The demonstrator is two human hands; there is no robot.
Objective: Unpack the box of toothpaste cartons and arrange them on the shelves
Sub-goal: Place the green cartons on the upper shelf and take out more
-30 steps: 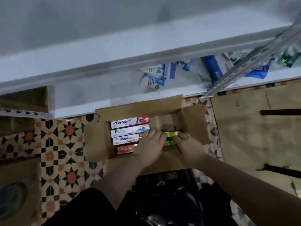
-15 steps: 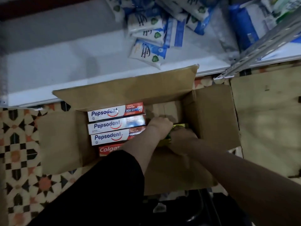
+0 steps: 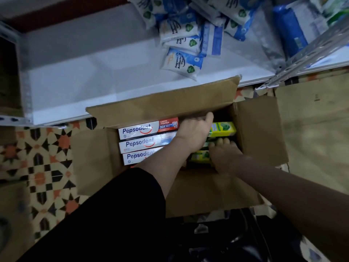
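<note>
A: What are the hands doing?
B: The left hand (image 3: 194,134) grips a yellow-green toothpaste carton (image 3: 223,128) at frame centre; the right hand (image 3: 225,156) curls onto another yellow-green carton (image 3: 200,156), grip unclear.
A: Around them?
B: An open brown cardboard box (image 3: 258,129), white Pepsodent cartons (image 3: 143,143) centre-left, and a white shelf (image 3: 90,76) above.

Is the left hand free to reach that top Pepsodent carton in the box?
Probably yes: the left hand lies right beside the top Pepsodent carton, whose face is uncovered in the open box.
</note>
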